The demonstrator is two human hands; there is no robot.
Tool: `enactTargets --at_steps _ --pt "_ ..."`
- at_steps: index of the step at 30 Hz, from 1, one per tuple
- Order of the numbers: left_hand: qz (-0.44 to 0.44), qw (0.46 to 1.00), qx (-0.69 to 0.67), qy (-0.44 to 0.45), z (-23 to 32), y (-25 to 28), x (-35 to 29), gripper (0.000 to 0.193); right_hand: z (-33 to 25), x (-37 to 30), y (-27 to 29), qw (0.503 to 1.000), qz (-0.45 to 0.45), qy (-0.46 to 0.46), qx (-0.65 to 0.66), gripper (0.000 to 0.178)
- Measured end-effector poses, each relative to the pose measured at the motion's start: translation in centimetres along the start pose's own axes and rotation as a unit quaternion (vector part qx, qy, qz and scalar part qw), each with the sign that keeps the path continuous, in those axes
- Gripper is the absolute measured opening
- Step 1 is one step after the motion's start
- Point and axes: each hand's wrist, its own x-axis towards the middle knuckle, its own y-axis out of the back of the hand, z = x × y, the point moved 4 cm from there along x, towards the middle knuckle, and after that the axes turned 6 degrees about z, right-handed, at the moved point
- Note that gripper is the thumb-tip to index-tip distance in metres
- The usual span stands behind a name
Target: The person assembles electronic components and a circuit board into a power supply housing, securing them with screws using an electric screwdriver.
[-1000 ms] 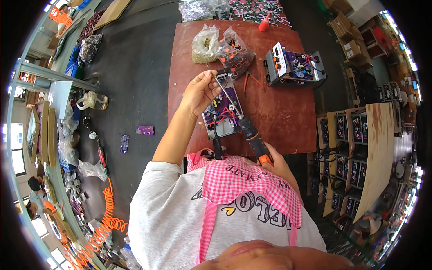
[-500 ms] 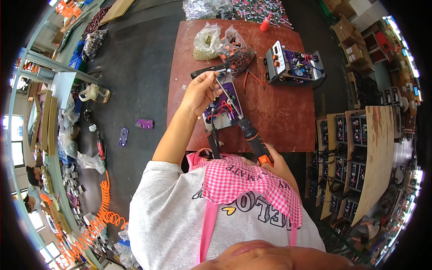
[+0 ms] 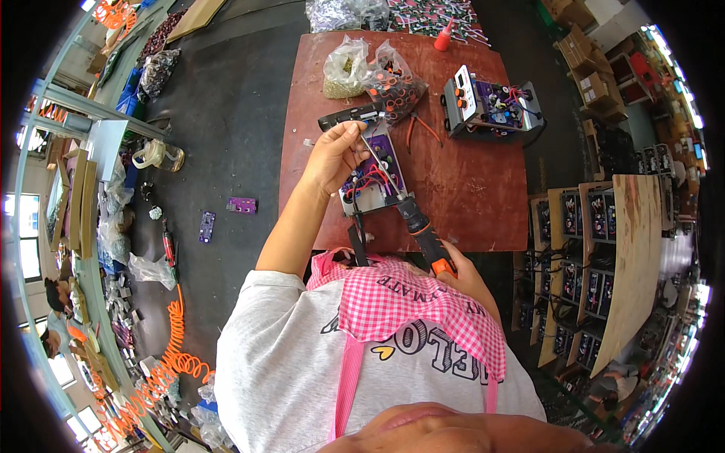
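My left hand [image 3: 332, 155] is raised over the brown table [image 3: 468, 189], fingers pinched on a thin grey shaft that slants down toward the screwdriver tip; exactly what they pinch is too small to tell. Under it lies a metal chassis with a purple circuit board [image 3: 375, 175] and red and black wires. My right hand [image 3: 461, 275], near my chest, grips the orange-and-black electric screwdriver [image 3: 421, 230], whose tip points up and left at the board's near right corner. A black flat part [image 3: 349, 117] lies just beyond my left hand.
Two clear bags of small parts [image 3: 374, 68] sit at the table's far side, with red-handled cutters [image 3: 419, 124] and a second open electronic unit [image 3: 491, 102] to the right. Purple boards [image 3: 242, 204] lie on the dark floor at left. Shelves of units stand at right.
My left hand has drawn slightly toward me along the board, with its fingers pinched. The screwdriver and right hand have barely moved.
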Motion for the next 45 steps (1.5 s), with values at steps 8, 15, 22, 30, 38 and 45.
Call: enactTargets --at_steps 8,15,22,30,38,45 --pt "0.026 0.994 -0.091 0.061 -1.2 0.1 0.4 0.019 -0.1 0.5 -0.8 0.999 -0.002 -0.002 0.047 0.089" --pt "0.034 0.982 -0.152 0.109 -2.1 0.1 1.2 0.020 -0.4 0.9 -1.3 0.998 0.005 -0.009 0.059 0.092" --pt "0.071 0.960 -0.234 0.137 -3.2 0.2 1.7 0.021 -0.5 1.4 -1.9 0.997 0.014 -0.008 0.076 0.091" --pt "0.069 0.969 -0.180 0.153 -2.7 0.9 2.1 0.023 -0.2 2.1 -2.2 0.996 0.015 -0.026 0.084 0.087" --pt "0.035 0.972 -0.190 0.134 -2.5 1.3 2.5 0.020 -0.4 2.5 -2.4 0.997 0.028 -0.004 0.075 0.086" --pt "0.009 0.994 -0.087 0.070 -1.4 1.9 2.8 0.020 -0.1 2.5 -2.4 0.997 0.027 0.001 0.071 0.089"
